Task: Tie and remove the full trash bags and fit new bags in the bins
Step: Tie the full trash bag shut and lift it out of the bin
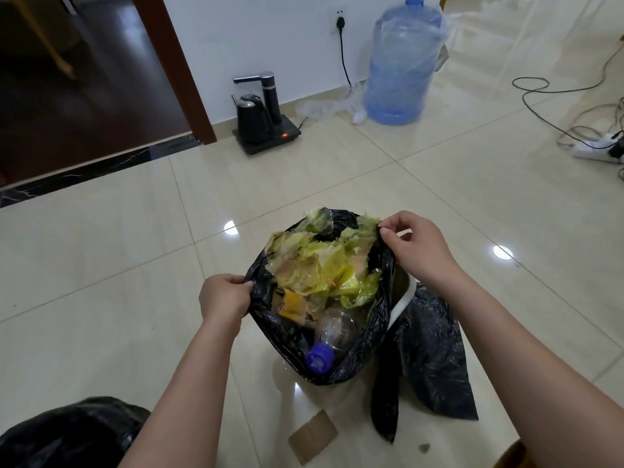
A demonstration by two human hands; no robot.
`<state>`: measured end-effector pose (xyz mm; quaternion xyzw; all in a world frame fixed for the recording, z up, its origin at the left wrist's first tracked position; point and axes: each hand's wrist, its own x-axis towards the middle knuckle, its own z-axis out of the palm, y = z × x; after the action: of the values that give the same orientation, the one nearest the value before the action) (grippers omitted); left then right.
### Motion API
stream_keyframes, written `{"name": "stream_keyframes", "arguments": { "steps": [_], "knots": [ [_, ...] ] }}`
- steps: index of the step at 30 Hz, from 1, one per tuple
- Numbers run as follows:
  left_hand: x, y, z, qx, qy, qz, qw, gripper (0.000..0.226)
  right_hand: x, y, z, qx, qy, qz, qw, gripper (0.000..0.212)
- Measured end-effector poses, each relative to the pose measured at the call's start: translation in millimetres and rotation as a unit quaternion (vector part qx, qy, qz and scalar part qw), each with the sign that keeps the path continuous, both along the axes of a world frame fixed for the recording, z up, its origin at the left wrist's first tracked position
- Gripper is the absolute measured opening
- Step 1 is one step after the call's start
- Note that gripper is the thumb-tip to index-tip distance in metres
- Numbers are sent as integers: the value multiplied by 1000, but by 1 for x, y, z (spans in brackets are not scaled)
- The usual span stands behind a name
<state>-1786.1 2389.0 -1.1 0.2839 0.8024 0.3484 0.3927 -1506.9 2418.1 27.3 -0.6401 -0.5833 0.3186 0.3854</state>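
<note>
Home interior: glossy beige floor tiles (439, 184), electric kettle (253, 118) on tea tray by wall socket (340, 20), large water jug (401, 62), power strip (597, 148), wooden doorframe (175, 62).

Two hands: left hand (224, 300) and right hand (417, 246), each pinching the rim of one full black trash bag (378, 319). Three black bags altogether, counting one flat bag (435, 359) near right and another bag (74, 430) near left. Far off: one water jug (403, 62), one kettle (253, 118), one power strip (596, 148); near: one cardboard scrap (312, 437).
</note>
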Motion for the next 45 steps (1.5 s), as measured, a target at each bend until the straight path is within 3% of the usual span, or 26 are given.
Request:
{"name": "stream_keyframes", "arguments": {
  "steps": [5,7,12,20,30,40,45],
  "knots": [
    [-2,-3,1,30,60,32,997,8,4,0,-3,-1,11,7,1000,9],
    [-2,-3,2,37,63,42,996,14,6,0,-4,-1,14,5,1000,11],
    [1,-3,3,55,56,49,996,19,8,1,-7,1,5,0,1000,15],
    [20,0,18,135,-9,-20,991,15,12,1,-6,-14,6,9,1000,16],
    [32,3,37,183,-1,-66,981,17,23,-1,0,-27,20,10,999,15],
    [34,5,61,316,-9,-13,949,36,27,2,5,16,92,-85,992,18],
    [33,4,59,317,6,5,949,31,27,0,5,0,72,-70,995,20]
  ]
}}
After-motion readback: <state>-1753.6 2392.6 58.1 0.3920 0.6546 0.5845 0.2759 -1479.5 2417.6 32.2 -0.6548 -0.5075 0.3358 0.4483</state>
